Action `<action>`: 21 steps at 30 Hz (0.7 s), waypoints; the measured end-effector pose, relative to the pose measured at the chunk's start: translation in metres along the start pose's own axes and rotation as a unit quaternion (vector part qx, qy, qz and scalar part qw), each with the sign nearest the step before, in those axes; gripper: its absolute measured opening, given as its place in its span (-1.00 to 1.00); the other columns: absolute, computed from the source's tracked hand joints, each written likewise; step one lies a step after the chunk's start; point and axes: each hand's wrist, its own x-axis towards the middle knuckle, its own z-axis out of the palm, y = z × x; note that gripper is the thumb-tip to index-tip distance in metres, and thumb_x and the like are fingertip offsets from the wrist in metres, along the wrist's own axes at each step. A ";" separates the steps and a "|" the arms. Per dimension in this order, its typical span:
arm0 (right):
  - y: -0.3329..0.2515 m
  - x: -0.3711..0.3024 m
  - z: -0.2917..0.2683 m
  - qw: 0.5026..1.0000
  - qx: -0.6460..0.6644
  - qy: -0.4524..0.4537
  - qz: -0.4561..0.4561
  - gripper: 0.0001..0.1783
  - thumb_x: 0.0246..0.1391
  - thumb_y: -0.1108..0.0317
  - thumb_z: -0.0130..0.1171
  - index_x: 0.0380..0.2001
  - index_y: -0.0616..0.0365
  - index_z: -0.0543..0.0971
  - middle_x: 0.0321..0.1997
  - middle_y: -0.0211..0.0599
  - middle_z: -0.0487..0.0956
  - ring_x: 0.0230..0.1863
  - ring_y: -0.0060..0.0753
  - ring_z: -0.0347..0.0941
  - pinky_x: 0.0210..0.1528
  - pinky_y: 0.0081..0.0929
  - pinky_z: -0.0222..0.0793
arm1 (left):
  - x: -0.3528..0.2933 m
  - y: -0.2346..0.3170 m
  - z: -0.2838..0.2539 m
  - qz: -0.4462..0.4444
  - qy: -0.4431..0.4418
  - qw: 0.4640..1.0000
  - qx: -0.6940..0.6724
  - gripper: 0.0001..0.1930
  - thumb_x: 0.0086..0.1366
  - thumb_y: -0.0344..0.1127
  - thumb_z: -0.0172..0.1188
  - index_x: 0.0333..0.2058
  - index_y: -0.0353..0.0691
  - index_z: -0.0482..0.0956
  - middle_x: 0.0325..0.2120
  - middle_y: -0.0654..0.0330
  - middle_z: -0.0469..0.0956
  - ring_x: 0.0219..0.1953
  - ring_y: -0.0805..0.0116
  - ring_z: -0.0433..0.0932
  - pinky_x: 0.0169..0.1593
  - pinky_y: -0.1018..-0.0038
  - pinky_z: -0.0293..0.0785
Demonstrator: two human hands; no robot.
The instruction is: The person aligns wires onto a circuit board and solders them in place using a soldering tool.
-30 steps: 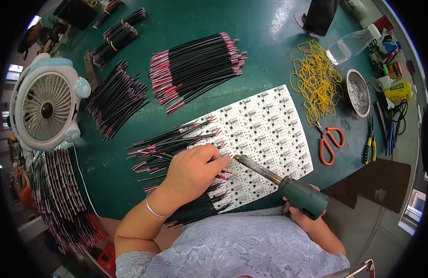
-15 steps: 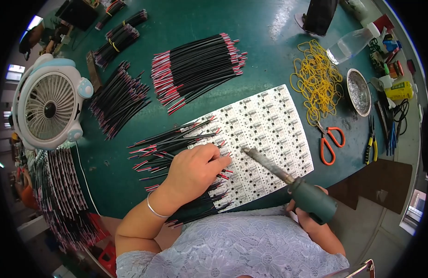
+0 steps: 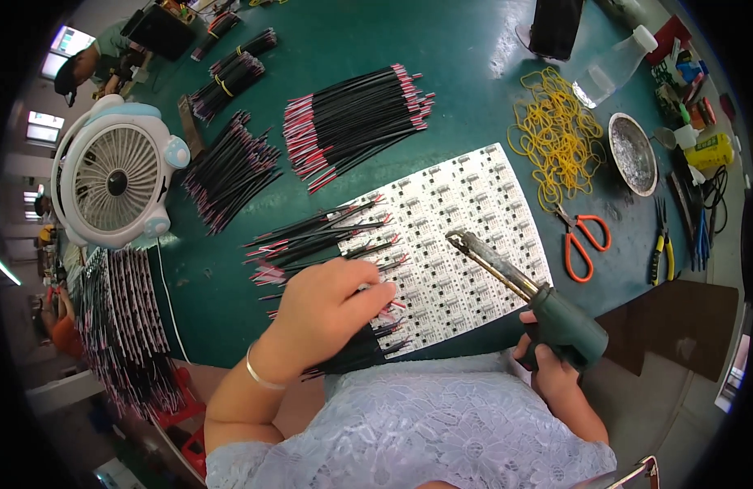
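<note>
Fan (image 3: pixel 115 183), one, white and pale blue, stood toward the left of my green table (image 3: pixel 466 98). Beside it lay three banded wire bundles (image 3: pixel 229 80) and one loose wire heap (image 3: pixel 234 175). My left grip (image 3: pixel 327 310) curled over black wires (image 3: pixel 315 222) whose ends lapped the one white circuit-board panel (image 3: pixel 466 244) before me; I could not tell whether thumb and forefinger pinched any. Beyond it lay one sheaf (image 3: pixel 360 122) of red-ended wires, too many to count. My right grip (image 3: pixel 553 368) clenched one soldering iron (image 3: pixel 568 326), its tip over the panel, apart from the wire ends. I judged the step in hand to be placing wire ends for soldering; the next move called for a steady wire and the tip at its joint. Farther right were uncountable rubber bands (image 3: pixel 556 134), one orange-handled cutter (image 3: pixel 567 218), one plastic bottle (image 3: pixel 617 65), one metal bowl (image 3: pixel 613 155) and one pair of pliers (image 3: pixel 661 236).
</note>
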 end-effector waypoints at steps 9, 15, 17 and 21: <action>0.008 -0.008 0.001 0.998 -0.058 -0.018 -0.012 -0.61 0.05 0.42 0.16 -0.02 0.29 0.43 -0.32 -0.23 0.55 -0.51 -0.48 0.51 -0.39 -0.50 0.46 | -0.016 0.021 0.047 -0.154 0.063 0.976 0.139 -0.74 -0.02 -0.43 0.24 -0.27 -0.10 0.62 -0.50 0.25 0.36 -0.53 0.29 0.41 -0.54 0.40 0.31; 0.000 -0.007 0.006 0.998 -0.047 -0.028 0.001 -0.70 0.02 0.49 0.11 -0.12 0.32 0.49 -0.42 -0.32 0.52 -0.53 -0.50 0.50 -0.40 -0.51 0.45 | -0.019 0.011 0.060 -0.096 0.122 0.983 0.101 -0.75 0.00 -0.43 0.23 -0.26 -0.16 0.61 -0.38 0.22 0.43 -0.44 0.26 0.46 -0.45 0.38 0.38; 0.000 -0.006 0.006 0.996 -0.080 -0.031 -0.001 -0.73 0.03 0.47 0.13 -0.16 0.31 0.50 -0.43 -0.33 0.52 -0.54 -0.52 0.50 -0.40 -0.53 0.45 | -0.017 0.013 0.059 -0.102 0.121 0.982 0.102 -0.70 -0.08 -0.50 0.23 -0.28 -0.17 0.62 -0.40 0.21 0.44 -0.43 0.24 0.48 -0.44 0.38 0.41; -0.002 -0.003 0.003 0.995 -0.090 -0.049 0.013 -0.75 -0.01 0.49 0.16 -0.20 0.29 0.53 -0.42 -0.27 0.54 -0.48 -0.38 0.53 -0.37 -0.46 0.46 | -0.013 0.012 0.059 -0.101 0.107 0.984 0.098 -0.68 -0.13 -0.55 0.24 -0.30 -0.18 0.65 -0.42 0.19 0.48 -0.45 0.23 0.51 -0.44 0.38 0.43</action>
